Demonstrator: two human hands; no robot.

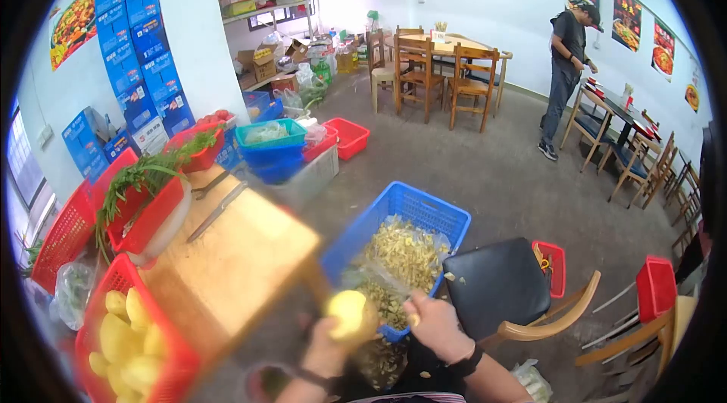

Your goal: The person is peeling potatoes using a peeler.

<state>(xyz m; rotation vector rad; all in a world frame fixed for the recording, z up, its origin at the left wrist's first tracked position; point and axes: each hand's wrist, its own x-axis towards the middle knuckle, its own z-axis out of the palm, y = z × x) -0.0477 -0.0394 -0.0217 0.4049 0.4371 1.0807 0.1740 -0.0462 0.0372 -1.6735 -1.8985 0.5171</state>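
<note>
My left hand [326,350] is closed round a peeled yellow potato [353,315], held up over the near edge of a blue plastic basket [447,211]. To its right, my right hand [439,325] grips a thin-bladed tool [388,276], smeared by motion, which points up and left over the basket; its exact kind I cannot tell. A heap of pale brown peelings [401,251] fills much of the basket. At lower left, a red basket [140,282] holds several peeled potatoes [125,346].
A wooden table [235,259] at left bears a knife [216,213] and red baskets with greens [144,176]. Right of the blue basket stands a black-seated chair [496,289], with a red tray [556,270] beside it. A person [568,62] stands by a far table.
</note>
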